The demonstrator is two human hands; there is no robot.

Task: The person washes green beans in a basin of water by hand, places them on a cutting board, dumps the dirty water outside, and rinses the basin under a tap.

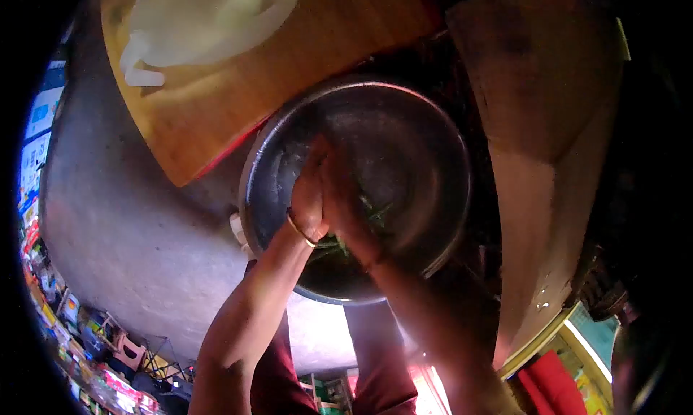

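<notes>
Both my hands are together inside a large round metal basin point(411, 115), palm against palm with the fingers toward its far side. My left hand point(308, 195) has a thin gold-coloured bangle point(302, 231) at the wrist. Against it presses my right hand point(343, 202), in shadow, its fingers closed. Whatever may be between the palms is hidden. Thin green stalks point(375, 211) lie in the basin by my right hand, and more green pieces show below the wrists.
A wooden table point(289, 75) at upper left bears a pale plastic basket or basin point(195, 32) with a handle. On the right stands a brown board or cardboard panel point(534, 119). Grey floor point(137, 227) stretches left, toward shelves of colourful packages point(40, 162).
</notes>
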